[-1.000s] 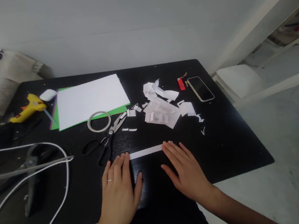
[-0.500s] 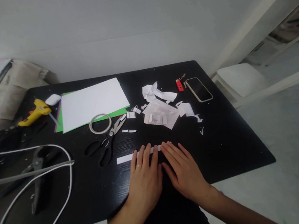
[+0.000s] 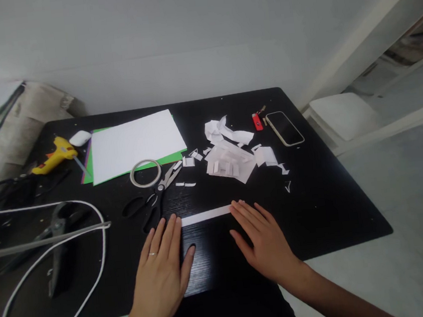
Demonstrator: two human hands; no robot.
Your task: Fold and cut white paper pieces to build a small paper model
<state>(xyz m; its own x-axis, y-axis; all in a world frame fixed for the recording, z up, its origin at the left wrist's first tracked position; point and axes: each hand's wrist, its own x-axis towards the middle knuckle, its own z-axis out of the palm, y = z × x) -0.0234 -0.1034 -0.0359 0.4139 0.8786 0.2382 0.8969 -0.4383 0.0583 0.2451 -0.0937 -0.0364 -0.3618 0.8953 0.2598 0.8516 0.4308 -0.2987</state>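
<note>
A narrow white paper strip point(image 3: 206, 215) lies flat on the black table point(image 3: 338, 215) before me. My left hand point(image 3: 160, 264) rests flat over the strip's left end, fingers stretched out and thumb apart. Over the right end, my right hand point(image 3: 261, 236) presses with its fingertips, also flat. Both ends of the strip are hidden under the fingers. Just beyond my left hand lie black-handled scissors point(image 3: 158, 192), blades parted, their lower handle close to my fingertips. A roll of tape point(image 3: 133, 176) sits by the scissors.
White paper scraps point(image 3: 230, 161) lie mid-table. White sheets point(image 3: 136, 141) rest on coloured ones. A yellow glue gun point(image 3: 56, 157) and white cable point(image 3: 103, 260) are at left, partly over dark pliers point(image 3: 57, 240). A red lighter point(image 3: 256, 122) and phone point(image 3: 284, 128) lie at right.
My left hand has slid left along the paper strip to its left end, uncovering the middle. My right hand stays at the right end. The view has shifted slightly.
</note>
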